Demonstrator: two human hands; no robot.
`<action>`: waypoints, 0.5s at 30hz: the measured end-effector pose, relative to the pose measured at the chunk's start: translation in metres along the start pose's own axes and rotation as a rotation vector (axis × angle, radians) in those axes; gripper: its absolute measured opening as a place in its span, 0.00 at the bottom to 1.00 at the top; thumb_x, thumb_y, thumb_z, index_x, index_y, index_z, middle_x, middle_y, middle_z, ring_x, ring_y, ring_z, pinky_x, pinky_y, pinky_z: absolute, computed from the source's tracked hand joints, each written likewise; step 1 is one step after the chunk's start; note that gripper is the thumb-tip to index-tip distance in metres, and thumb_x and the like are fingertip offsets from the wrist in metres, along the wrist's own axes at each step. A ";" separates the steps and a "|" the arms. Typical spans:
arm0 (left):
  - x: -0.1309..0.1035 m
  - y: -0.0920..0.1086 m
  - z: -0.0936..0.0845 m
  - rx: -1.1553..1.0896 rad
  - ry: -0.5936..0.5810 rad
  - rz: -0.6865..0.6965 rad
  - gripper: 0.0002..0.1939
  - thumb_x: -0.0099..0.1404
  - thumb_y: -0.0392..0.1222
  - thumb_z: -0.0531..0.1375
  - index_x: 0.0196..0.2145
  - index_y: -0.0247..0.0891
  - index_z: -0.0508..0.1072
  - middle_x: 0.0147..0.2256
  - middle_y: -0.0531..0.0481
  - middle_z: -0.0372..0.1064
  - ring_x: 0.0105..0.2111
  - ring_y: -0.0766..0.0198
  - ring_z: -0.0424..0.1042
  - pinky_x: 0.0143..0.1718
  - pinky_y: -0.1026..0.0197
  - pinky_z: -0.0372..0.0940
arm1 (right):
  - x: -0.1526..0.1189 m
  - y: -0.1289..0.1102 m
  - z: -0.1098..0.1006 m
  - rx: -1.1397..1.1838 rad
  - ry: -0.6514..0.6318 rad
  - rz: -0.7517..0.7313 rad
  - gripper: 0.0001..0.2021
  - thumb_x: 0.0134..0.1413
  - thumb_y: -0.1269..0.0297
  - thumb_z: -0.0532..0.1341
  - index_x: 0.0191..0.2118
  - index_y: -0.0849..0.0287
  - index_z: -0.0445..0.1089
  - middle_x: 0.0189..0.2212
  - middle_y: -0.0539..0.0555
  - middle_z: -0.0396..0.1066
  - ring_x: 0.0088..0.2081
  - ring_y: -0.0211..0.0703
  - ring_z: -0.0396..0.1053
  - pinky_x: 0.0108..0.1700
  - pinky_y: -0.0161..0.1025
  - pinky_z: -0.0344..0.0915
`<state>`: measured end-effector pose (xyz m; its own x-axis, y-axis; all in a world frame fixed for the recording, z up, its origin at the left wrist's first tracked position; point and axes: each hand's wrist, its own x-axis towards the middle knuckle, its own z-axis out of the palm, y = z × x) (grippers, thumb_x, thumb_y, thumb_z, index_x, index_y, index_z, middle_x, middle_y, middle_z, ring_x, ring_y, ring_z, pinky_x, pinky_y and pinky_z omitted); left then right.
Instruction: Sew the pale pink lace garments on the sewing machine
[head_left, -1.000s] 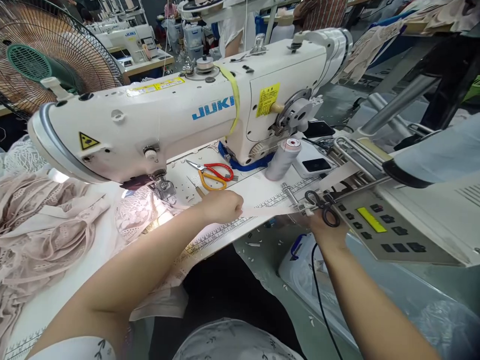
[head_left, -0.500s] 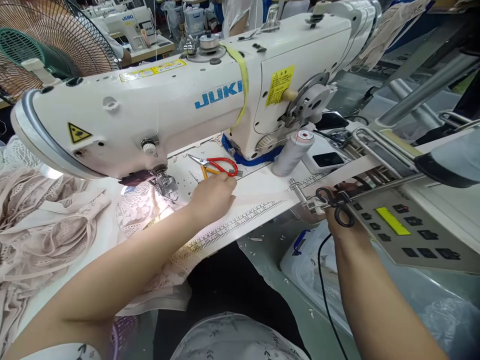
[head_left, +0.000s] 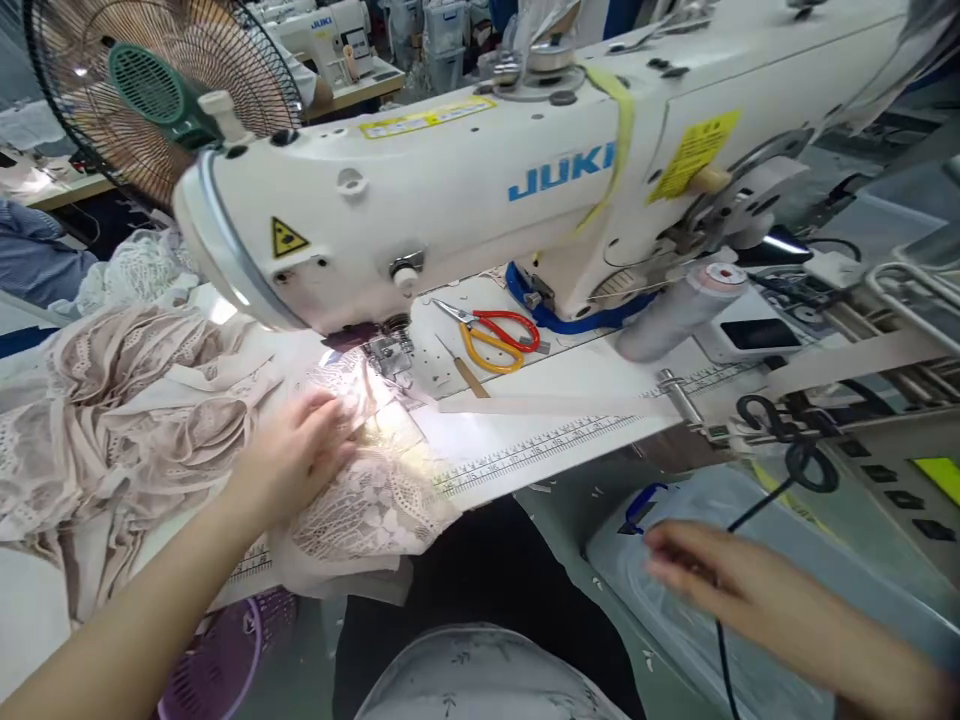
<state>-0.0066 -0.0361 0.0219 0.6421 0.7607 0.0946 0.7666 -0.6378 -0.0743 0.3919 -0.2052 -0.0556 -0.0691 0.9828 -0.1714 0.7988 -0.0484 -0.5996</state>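
My left hand [head_left: 300,455] lies on the pale pink lace fabric [head_left: 367,510], just left of the presser foot [head_left: 394,355], its fingers loosely apart. My right hand [head_left: 712,575], slightly blurred, hangs in the air below the table's edge beside a black cable [head_left: 724,650], with fingers parted and nothing visible in them. Above is a white JUKI sewing machine [head_left: 450,210]. A light elastic strip [head_left: 555,405] runs across the table from the metal guide [head_left: 686,400] toward the presser foot. Red-and-yellow-handled scissors [head_left: 495,340] and a wooden-handled awl [head_left: 469,378] lie behind the strip.
A heap of beige lace garments [head_left: 135,400] covers the table's left side. A grey thread cone [head_left: 682,310] stands at the right near a control panel [head_left: 900,480]. Below are a clear plastic bin [head_left: 780,610] and a purple basket [head_left: 217,670]. A fan [head_left: 157,100] stands behind.
My left hand has moved left from beside the scissors onto the lace. My right hand has come down and away from the metal guide. The view has shifted left, and the strip now crosses the table.
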 end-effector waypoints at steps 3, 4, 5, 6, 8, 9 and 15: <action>-0.011 0.002 0.014 -0.030 -0.107 0.040 0.28 0.66 0.54 0.49 0.56 0.32 0.61 0.57 0.34 0.56 0.55 0.45 0.59 0.50 0.45 0.62 | 0.011 -0.047 0.008 0.049 -0.303 -0.152 0.10 0.55 0.57 0.56 0.38 0.52 0.70 0.34 0.52 0.74 0.34 0.41 0.72 0.35 0.35 0.69; -0.014 0.003 0.017 -0.037 -0.128 0.051 0.28 0.66 0.54 0.49 0.56 0.31 0.60 0.58 0.34 0.54 0.57 0.44 0.56 0.53 0.43 0.59 | 0.018 -0.064 0.011 0.049 -0.316 -0.213 0.10 0.56 0.57 0.55 0.40 0.52 0.70 0.35 0.52 0.73 0.35 0.40 0.72 0.36 0.35 0.69; -0.015 0.004 0.018 -0.044 -0.144 0.059 0.29 0.66 0.55 0.49 0.57 0.31 0.59 0.59 0.33 0.53 0.58 0.44 0.54 0.54 0.43 0.57 | 0.026 -0.079 0.013 0.049 -0.323 -0.277 0.09 0.57 0.58 0.54 0.40 0.52 0.69 0.35 0.52 0.72 0.35 0.40 0.71 0.37 0.35 0.69; -0.016 0.005 0.017 -0.053 -0.150 0.064 0.30 0.65 0.56 0.50 0.57 0.30 0.59 0.59 0.32 0.52 0.58 0.43 0.54 0.55 0.42 0.56 | 0.035 -0.095 0.017 0.051 -0.323 -0.344 0.09 0.58 0.59 0.54 0.40 0.52 0.68 0.35 0.51 0.72 0.35 0.39 0.71 0.37 0.35 0.68; -0.015 0.004 0.012 -0.087 -0.142 0.077 0.30 0.64 0.56 0.52 0.54 0.30 0.62 0.57 0.32 0.55 0.56 0.44 0.56 0.54 0.43 0.57 | 0.054 -0.122 0.025 0.047 -0.277 -0.464 0.08 0.59 0.61 0.53 0.38 0.54 0.67 0.34 0.52 0.71 0.35 0.39 0.70 0.37 0.35 0.68; -0.013 0.003 0.009 -0.110 -0.135 0.081 0.27 0.64 0.55 0.53 0.52 0.30 0.64 0.54 0.33 0.59 0.54 0.45 0.59 0.52 0.44 0.59 | 0.063 -0.134 0.029 0.037 -0.237 -0.512 0.08 0.60 0.62 0.52 0.37 0.55 0.66 0.33 0.52 0.71 0.35 0.39 0.69 0.37 0.36 0.67; 0.008 0.008 0.013 -0.177 0.003 0.062 0.15 0.65 0.42 0.52 0.46 0.30 0.66 0.41 0.41 0.66 0.38 0.59 0.66 0.34 0.59 0.62 | 0.127 -0.169 0.055 -0.231 0.154 -0.692 0.09 0.58 0.67 0.52 0.41 0.59 0.67 0.38 0.57 0.69 0.38 0.44 0.67 0.35 0.39 0.66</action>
<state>0.0049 -0.0340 0.0095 0.6877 0.7194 0.0977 0.7130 -0.6946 0.0956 0.2147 -0.0821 -0.0189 -0.5309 0.7899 0.3069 0.7096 0.6123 -0.3486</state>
